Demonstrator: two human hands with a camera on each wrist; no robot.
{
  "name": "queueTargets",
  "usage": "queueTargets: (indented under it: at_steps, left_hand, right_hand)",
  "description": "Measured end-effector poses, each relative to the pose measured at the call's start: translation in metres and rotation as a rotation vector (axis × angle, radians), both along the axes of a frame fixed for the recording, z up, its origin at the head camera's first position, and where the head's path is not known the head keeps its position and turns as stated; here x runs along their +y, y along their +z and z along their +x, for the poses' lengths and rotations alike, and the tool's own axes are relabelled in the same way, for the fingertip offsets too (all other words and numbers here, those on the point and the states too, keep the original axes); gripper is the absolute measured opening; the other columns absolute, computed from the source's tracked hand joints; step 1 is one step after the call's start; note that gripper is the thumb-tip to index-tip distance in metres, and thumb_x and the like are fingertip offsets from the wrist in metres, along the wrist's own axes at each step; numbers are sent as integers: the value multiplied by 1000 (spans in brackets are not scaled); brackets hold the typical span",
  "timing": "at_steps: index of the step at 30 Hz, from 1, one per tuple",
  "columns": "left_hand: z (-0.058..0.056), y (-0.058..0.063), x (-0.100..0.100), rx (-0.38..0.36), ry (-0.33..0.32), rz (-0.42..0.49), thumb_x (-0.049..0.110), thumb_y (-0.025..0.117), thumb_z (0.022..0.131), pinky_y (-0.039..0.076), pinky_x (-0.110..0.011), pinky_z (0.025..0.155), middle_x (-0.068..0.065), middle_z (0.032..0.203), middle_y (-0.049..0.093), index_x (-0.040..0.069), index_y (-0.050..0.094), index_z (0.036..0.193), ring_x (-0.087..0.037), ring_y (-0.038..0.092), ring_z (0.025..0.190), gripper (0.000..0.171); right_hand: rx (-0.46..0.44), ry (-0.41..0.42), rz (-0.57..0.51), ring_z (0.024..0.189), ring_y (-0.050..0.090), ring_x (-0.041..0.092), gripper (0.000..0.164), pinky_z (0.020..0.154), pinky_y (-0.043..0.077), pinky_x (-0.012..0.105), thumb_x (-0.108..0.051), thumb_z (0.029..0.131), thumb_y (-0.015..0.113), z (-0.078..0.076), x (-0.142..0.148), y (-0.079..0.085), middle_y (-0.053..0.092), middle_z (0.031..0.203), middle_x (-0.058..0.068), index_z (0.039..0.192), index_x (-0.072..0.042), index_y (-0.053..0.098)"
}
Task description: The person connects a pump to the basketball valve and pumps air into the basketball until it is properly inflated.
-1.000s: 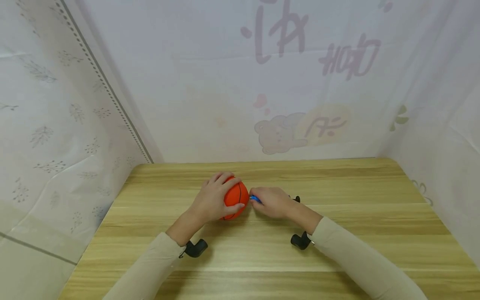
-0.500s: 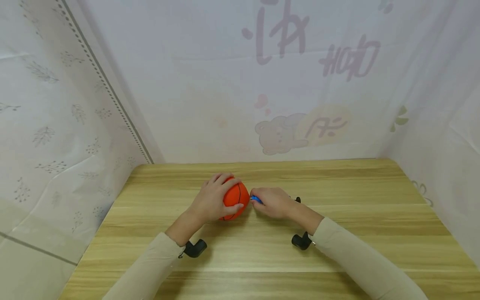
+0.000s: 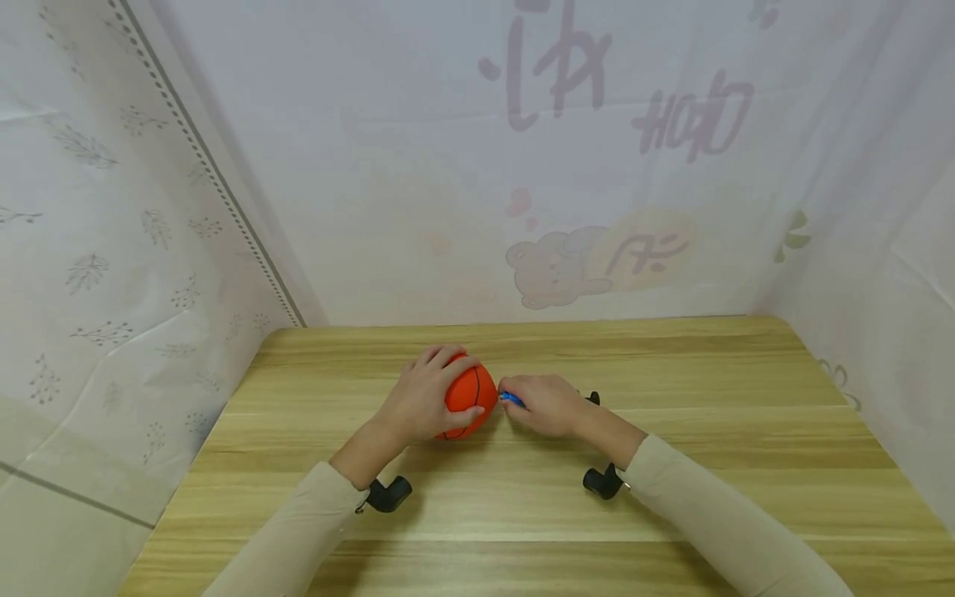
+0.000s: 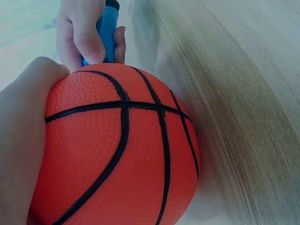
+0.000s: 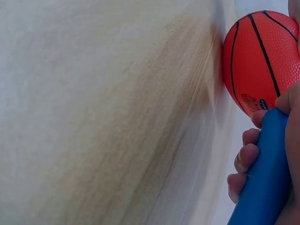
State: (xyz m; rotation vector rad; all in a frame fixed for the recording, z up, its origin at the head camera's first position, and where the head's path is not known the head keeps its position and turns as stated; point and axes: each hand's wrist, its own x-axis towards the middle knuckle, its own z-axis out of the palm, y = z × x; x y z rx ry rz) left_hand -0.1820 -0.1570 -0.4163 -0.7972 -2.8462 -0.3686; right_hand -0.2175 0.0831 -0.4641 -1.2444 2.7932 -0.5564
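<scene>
An orange-red toy basketball [image 3: 472, 396] with black seams rests on the wooden table. My left hand [image 3: 425, 394] grips it from the left, fingers spread over the top and far side, thumb along the near side. In my right hand [image 3: 545, 404] is a blue ball pump [image 5: 265, 173], its tube wrapped by curled fingers and lying low, aimed left at the ball. The pump's front end is right at the ball's right side, close to a small dark printed mark. A black end of the pump shows behind the right hand.
The wood-grain table [image 3: 671, 514] reaches back to a pale printed curtain [image 3: 418, 182], with more curtain at left and right. Black wrist camera mounts [image 3: 388, 495] stick out beneath both sleeves, low over the table.
</scene>
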Motion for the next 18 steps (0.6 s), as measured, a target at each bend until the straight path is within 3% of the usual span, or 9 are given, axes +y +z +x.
queueTargets:
  at_steps: [18]
  left_hand:
    - [0,3,3,-33,7,-7,50,74,87,48,-60,92,-6,142,50,20,59,139,-34,42,132,62]
  right_hand:
    - [2,8,-28,67,49,8,8,58,41,26,-25,104,55,2,4,-1,50,79,-10,98,-20,57]
